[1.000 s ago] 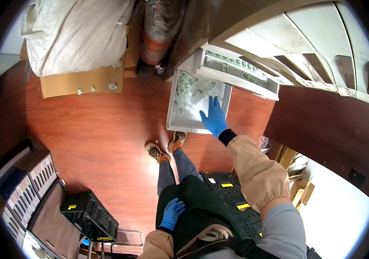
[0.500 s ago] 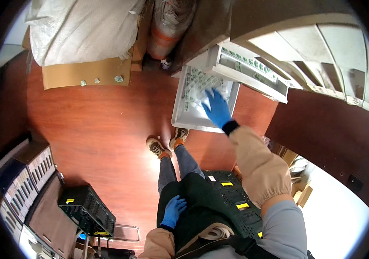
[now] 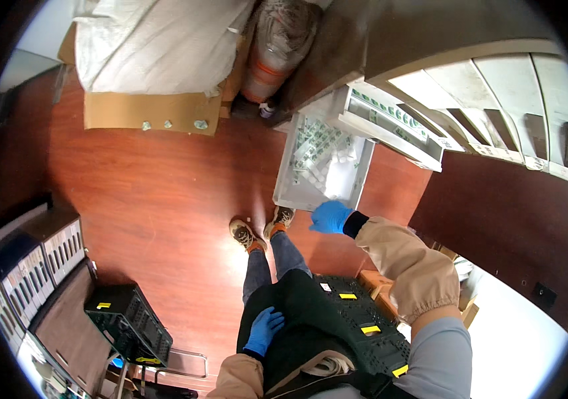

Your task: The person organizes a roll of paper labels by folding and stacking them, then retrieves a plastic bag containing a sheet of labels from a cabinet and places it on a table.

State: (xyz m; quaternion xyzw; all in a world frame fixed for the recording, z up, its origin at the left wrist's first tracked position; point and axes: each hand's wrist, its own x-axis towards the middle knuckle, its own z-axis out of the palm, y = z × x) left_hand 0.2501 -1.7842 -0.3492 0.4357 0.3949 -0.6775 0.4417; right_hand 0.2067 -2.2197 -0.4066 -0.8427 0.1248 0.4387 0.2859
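A white drawer (image 3: 290, 194) stands pulled out of a cabinet, holding several small clear packets with green-and-white print (image 3: 315, 143) and a heap of small whitish pieces (image 3: 319, 174). My right hand (image 3: 332, 217), in a blue glove, is at the drawer's front edge with its fingers curled in. Whether it grips the edge or holds something small is hidden. My left hand (image 3: 265, 328), also blue-gloved, lies on my dark apron (image 3: 297, 312) with its fingers stretched out and nothing in them.
Above this drawer, another white drawer (image 3: 390, 143) juts out. Black crates with yellow labels stand beside my legs (image 3: 357, 319) and at the left (image 3: 128, 326). Cardboard (image 3: 151, 113) under a white sheet lies on the far floor. White bins (image 3: 497, 100) line the right side.
My right hand has pulled back from inside the drawer to its front edge, and its fingers have curled. My left hand stays on the apron. The view has shifted slightly.
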